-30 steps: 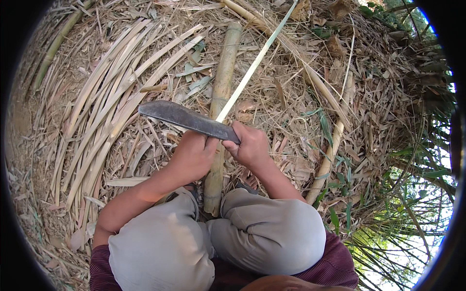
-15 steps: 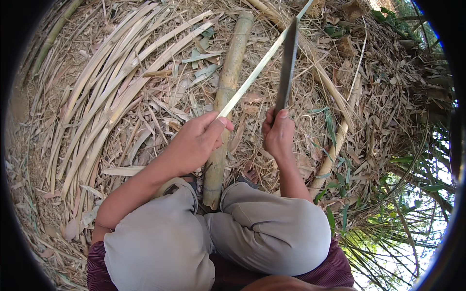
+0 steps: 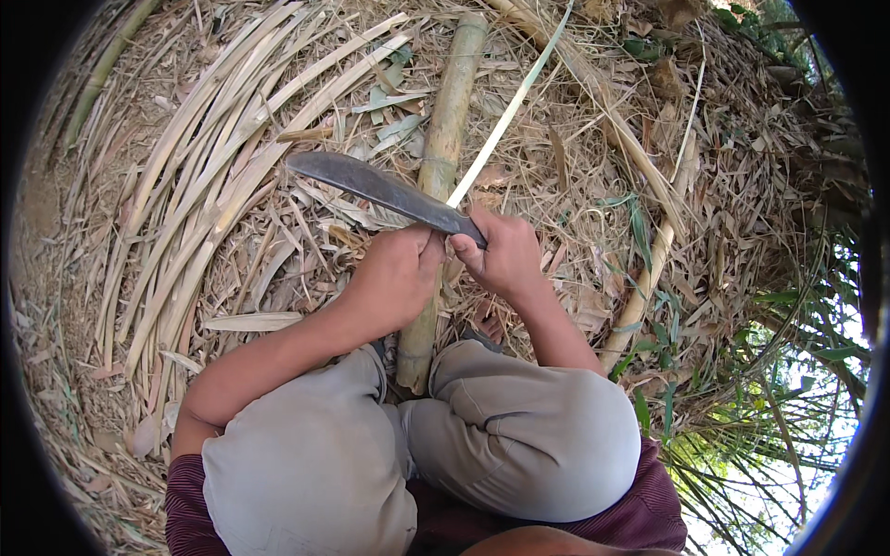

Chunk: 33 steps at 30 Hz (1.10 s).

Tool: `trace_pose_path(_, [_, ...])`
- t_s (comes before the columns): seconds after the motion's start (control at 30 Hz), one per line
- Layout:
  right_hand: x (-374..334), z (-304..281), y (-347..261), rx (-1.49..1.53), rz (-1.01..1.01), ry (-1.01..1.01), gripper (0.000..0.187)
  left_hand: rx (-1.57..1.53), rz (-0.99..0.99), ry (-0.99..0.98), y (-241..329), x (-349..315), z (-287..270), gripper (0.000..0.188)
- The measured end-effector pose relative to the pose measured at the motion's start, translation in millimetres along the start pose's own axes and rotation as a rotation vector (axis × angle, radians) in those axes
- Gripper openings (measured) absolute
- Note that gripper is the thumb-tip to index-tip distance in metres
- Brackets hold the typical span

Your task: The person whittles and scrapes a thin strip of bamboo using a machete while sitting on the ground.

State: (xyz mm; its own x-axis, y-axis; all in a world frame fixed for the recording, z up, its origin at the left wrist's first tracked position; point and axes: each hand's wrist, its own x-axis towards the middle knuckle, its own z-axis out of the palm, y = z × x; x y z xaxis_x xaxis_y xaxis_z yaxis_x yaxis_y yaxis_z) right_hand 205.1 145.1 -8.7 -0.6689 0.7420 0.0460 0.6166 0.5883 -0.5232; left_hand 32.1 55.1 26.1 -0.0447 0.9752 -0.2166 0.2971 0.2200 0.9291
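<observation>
My right hand [image 3: 505,255] is wrapped round the handle end of a large dark machete [image 3: 371,181]. Its broad, curved blade lies crosswise over my left hand and points to the left. Close beside it, my left hand [image 3: 394,283] is closed at the near end of a long pale bamboo strip [image 3: 505,120]. The strip slants away to the far right, and its near end is hidden behind the blade and my fingers. Beneath my hands a thick bamboo pole [image 3: 450,111] lies on the ground, running from between my feet straight away from me.
Many long split strips [image 3: 199,171] lie in a curved bundle on the left. Dry leaves and straw cover the ground. On the right lie a bent bamboo stalk [image 3: 649,269] and dried sheaths, with green bamboo foliage [image 3: 742,445] at the lower right. My bent knees [image 3: 528,435] are close below my hands.
The machete has swung from pointing away along the strip to lying crosswise, pointing left. My right hand has come left beside my left hand. The strip's near end has shifted slightly right.
</observation>
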Motion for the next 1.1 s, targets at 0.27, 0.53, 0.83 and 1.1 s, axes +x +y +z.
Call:
trace_pose_path(0.27, [42,-14,113,0.073,0.635,0.065,0.06,0.058,-0.092,-0.112,16,-7,-10,0.032])
trace_pose_path(0.53, [-9,4,77,1.143,1.006,0.322,0.069,-0.226,-0.303,-0.061,-5,8,-49,0.029])
trace_pose_path(0.83, [-114,29,25,1.04,0.985,0.1,0.054,-0.481,-0.359,-0.042,97,-24,-159,0.028])
trace_pose_path(1.1, [-121,-101,15,0.402,0.674,0.264,0.059,-0.241,0.034,0.069,266,-68,-193,0.024])
